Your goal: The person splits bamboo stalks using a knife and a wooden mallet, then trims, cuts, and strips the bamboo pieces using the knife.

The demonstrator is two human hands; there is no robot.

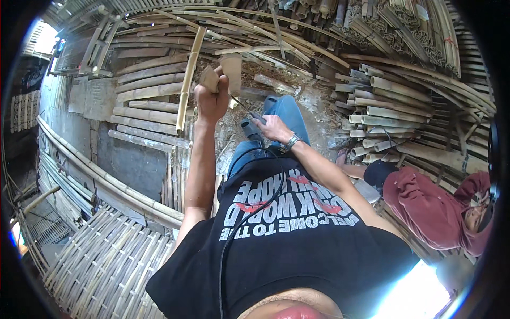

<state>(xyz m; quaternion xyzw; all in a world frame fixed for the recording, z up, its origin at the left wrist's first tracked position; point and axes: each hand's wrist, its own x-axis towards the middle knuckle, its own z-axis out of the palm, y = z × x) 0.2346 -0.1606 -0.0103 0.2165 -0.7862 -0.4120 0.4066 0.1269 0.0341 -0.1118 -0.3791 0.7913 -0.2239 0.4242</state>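
Note:
My left hand (211, 105) is raised ahead of me, its fingers closed around a short chunk of pale wood (209, 80). Right beside that chunk stands a tan, tapered wooden piece (231, 72); whether the two touch I cannot tell. In front of my knees, my right hand (277, 130) wraps around the dark handle of a knife (258, 117). Its thin blade slants up and left toward the tan piece, and the tip is hard to make out there. A long split bamboo strip (190, 80) lies just left of my raised hand.
Rows of split bamboo (151, 87) lie at the left, and a stack of cut bamboo poles (390, 101) is at the right. Bundled strips (393, 29) pile up behind. Another person in a maroon top (425, 207) sits at my right. A slatted bamboo platform (101, 266) is at lower left.

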